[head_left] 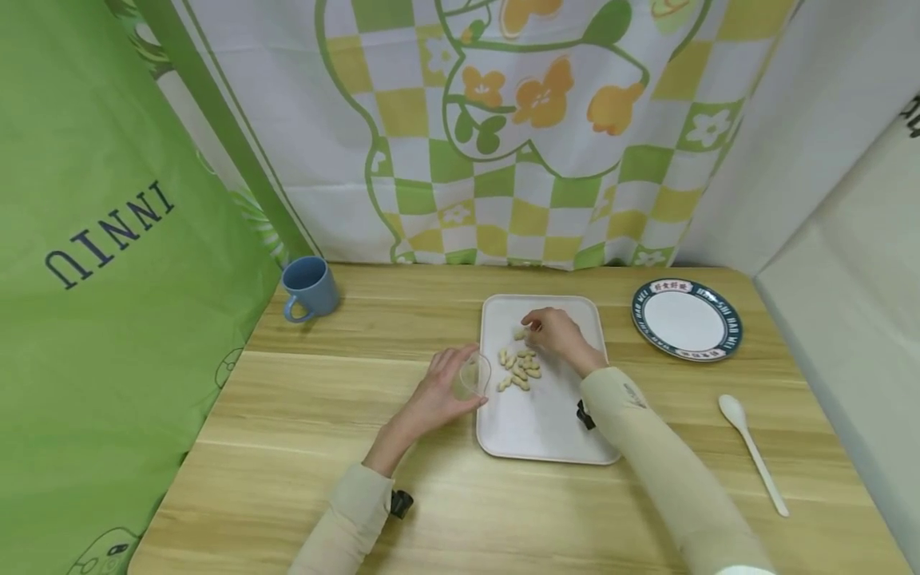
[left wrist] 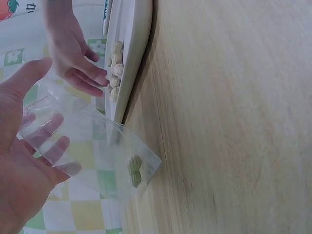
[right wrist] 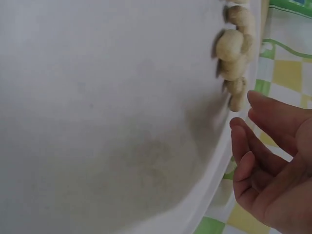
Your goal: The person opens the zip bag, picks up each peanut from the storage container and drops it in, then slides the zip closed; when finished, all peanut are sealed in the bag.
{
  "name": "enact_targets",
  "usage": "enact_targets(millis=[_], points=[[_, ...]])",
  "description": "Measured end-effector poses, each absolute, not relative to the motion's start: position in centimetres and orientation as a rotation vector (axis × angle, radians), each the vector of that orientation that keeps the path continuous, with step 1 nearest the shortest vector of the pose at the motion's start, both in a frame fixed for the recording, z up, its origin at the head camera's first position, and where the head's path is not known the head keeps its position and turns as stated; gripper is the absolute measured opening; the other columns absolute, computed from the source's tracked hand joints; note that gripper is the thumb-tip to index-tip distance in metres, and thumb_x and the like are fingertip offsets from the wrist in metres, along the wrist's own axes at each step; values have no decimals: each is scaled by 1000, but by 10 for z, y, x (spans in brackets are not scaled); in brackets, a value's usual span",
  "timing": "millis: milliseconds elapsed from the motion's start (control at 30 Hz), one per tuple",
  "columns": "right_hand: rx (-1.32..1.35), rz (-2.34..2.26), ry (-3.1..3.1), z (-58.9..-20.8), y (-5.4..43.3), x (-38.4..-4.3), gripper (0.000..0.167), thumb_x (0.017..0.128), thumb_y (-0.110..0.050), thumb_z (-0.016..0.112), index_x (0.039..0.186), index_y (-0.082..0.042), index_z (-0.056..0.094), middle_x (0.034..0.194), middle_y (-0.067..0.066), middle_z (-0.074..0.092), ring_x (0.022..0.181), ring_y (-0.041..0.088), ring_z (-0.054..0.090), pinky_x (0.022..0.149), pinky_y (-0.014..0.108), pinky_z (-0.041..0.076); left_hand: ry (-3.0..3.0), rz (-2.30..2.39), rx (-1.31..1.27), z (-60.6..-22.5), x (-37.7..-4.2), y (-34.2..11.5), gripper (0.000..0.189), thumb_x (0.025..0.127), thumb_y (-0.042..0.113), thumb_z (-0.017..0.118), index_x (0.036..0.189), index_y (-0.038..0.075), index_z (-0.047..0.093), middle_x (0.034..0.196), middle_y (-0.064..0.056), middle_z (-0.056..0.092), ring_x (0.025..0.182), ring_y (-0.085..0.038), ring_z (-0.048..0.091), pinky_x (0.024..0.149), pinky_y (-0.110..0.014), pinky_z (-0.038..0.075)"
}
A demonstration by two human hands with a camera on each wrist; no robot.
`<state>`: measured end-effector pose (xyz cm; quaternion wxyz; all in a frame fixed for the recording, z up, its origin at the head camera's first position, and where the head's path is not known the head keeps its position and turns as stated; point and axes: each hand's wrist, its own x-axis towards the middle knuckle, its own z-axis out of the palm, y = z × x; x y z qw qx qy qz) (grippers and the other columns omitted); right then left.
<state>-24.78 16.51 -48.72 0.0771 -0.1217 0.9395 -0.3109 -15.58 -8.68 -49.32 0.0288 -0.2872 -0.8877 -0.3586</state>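
My left hand (head_left: 438, 390) holds a clear plastic bag (left wrist: 92, 146) by its mouth, thumb and fingers spread apart around the opening. One peanut (left wrist: 135, 170) lies in the bag's lower corner. Beside the bag, several unshelled peanuts (head_left: 529, 363) are clustered on a white rectangular tray (head_left: 546, 435). Over the tray's far half is my right hand (head_left: 564, 335), reaching in from the right. In the right wrist view its thumb and forefinger stand apart close to the end peanut (right wrist: 237, 102), with nothing between them; the other fingers are loosely bent.
A blue mug (head_left: 312, 287) stands at the table's back left. To the right of the tray is a plate (head_left: 686, 319) with a dark patterned rim, and a white spoon (head_left: 755, 455) lies nearer the right edge. A patterned curtain (head_left: 517, 200) hangs behind the wooden table (head_left: 287, 431).
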Motion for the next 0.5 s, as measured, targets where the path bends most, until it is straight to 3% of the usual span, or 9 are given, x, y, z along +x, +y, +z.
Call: enact_targets(millis=[500], points=[[-373,-910,2885,-507,163,-255,14,88,-7,68,100,0,70,93,13,64,86,26,59,76,40,50,-2689,-1102,-887,-493,-157,-89,84,74,23,83,143,5,39,127,-12,51,121,-28,45,102,-44,43]])
